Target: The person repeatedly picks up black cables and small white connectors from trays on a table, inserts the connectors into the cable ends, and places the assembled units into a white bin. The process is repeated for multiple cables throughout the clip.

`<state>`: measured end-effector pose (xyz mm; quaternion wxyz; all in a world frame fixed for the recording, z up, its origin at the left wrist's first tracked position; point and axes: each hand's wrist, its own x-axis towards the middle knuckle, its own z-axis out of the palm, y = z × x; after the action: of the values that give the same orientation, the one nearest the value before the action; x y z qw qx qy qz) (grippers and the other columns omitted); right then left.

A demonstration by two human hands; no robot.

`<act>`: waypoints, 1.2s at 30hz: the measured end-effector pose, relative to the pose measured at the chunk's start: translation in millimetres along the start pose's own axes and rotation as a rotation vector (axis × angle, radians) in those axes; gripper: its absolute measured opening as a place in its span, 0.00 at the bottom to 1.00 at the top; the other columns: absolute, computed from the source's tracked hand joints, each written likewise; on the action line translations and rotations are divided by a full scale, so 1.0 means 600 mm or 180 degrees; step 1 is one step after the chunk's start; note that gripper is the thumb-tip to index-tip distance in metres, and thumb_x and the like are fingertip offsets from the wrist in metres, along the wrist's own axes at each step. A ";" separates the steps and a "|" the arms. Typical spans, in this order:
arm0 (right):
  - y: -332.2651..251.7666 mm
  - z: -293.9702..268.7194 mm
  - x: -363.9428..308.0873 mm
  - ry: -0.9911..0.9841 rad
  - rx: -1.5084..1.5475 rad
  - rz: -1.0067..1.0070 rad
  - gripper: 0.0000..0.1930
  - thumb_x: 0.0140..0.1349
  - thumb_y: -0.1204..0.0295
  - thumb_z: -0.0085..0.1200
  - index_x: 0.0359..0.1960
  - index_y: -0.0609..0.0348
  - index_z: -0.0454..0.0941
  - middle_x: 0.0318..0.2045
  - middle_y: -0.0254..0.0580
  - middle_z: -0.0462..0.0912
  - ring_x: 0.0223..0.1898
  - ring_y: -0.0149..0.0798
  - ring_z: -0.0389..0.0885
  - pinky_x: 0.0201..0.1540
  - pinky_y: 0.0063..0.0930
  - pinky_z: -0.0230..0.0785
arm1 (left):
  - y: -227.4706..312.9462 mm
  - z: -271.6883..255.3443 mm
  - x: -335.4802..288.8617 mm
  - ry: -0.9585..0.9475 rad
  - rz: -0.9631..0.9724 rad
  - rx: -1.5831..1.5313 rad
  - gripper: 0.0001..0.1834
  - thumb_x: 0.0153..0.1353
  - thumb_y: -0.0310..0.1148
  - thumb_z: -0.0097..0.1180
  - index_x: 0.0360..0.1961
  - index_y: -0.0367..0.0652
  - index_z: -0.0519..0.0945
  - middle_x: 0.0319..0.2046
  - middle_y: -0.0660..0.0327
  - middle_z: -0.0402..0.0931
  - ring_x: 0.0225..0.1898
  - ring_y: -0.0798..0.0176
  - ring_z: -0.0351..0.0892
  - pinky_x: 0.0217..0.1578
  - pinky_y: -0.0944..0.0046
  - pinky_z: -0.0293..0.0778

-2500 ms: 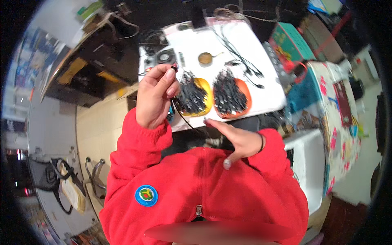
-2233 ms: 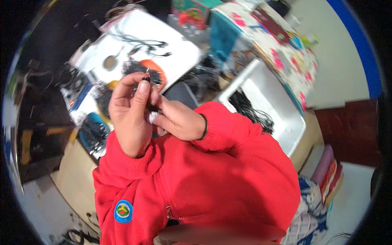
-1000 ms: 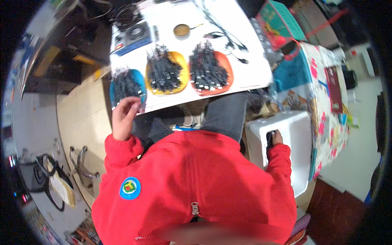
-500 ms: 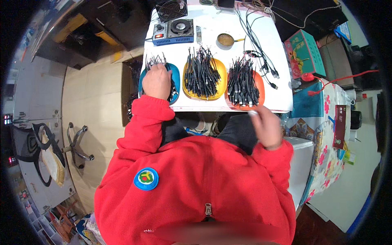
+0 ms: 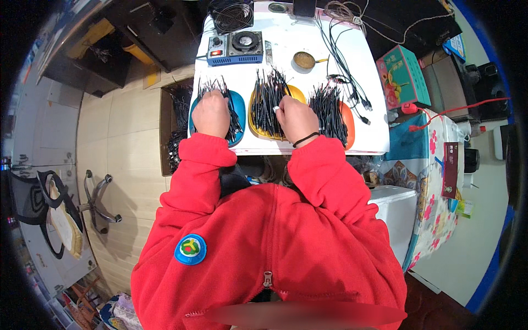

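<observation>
1. Black cables [image 5: 267, 113]: 3 piles, in blue tray [image 5: 241, 107], yellow tray [image 5: 298, 93], orange tray [image 5: 348, 125] on desk [image 5: 367, 137].
2. Left hand [image 5: 212, 114]: curled over blue tray's cables; grip hidden, can't tell.
3. Right hand [image 5: 297, 117]: partly curled at yellow tray's cables; hold unclear.

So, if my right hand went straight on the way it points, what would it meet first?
Most likely the black cables bunched in the yellow tray: your right hand sits at their edge, pointing forward and left toward them. Depth is unclear, so it may be touching them now.
</observation>
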<state>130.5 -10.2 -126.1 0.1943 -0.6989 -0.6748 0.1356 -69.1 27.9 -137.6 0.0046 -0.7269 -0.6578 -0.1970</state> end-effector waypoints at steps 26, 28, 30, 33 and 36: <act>-0.002 -0.036 -0.045 0.0515 0.1843 -0.0350 0.06 0.58 0.73 0.54 0.34 0.61 0.74 0.24 0.45 0.81 0.26 0.40 0.82 0.30 0.29 0.72 | 0.001 -0.051 0.003 0.0930 -0.0580 -0.3393 0.05 0.58 0.22 0.54 0.35 0.33 0.74 0.28 0.57 0.78 0.25 0.69 0.76 0.27 0.70 0.72; -0.015 -0.048 -0.060 0.0313 0.2611 -0.0286 0.05 0.59 0.75 0.53 0.34 0.63 0.73 0.24 0.42 0.81 0.26 0.33 0.82 0.30 0.24 0.72 | 0.018 -0.062 -0.003 0.0515 -0.0746 -0.4656 0.07 0.63 0.20 0.47 0.42 0.33 0.68 0.28 0.56 0.77 0.23 0.73 0.69 0.25 0.75 0.67; -0.025 -0.060 -0.079 0.0054 0.3328 -0.0191 0.03 0.60 0.79 0.51 0.35 0.65 0.72 0.26 0.38 0.82 0.28 0.24 0.80 0.30 0.18 0.71 | 0.032 -0.079 -0.022 0.0031 -0.0701 -0.5080 0.08 0.63 0.20 0.44 0.43 0.33 0.65 0.28 0.55 0.77 0.21 0.75 0.66 0.24 0.76 0.64; -0.036 -0.076 -0.106 -0.0058 0.3576 -0.0201 0.04 0.60 0.80 0.52 0.36 0.65 0.71 0.29 0.38 0.82 0.29 0.24 0.79 0.31 0.16 0.70 | 0.070 -0.097 -0.058 -0.0689 -0.0665 -0.5303 0.10 0.65 0.22 0.44 0.47 0.30 0.68 0.28 0.56 0.78 0.22 0.76 0.64 0.24 0.77 0.63; -0.044 -0.083 -0.127 0.0009 0.3585 -0.0145 0.04 0.60 0.80 0.51 0.36 0.65 0.71 0.29 0.39 0.81 0.29 0.23 0.78 0.31 0.16 0.69 | 0.105 -0.115 -0.084 -0.1060 -0.0992 -0.5664 0.07 0.67 0.24 0.46 0.42 0.31 0.72 0.34 0.51 0.79 0.28 0.71 0.74 0.32 0.74 0.72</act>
<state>125.3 -90.3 -75.2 0.5412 -0.4727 -0.5129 0.4696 -31.2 -46.8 -72.8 -0.6781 -0.3845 -0.3464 -0.5219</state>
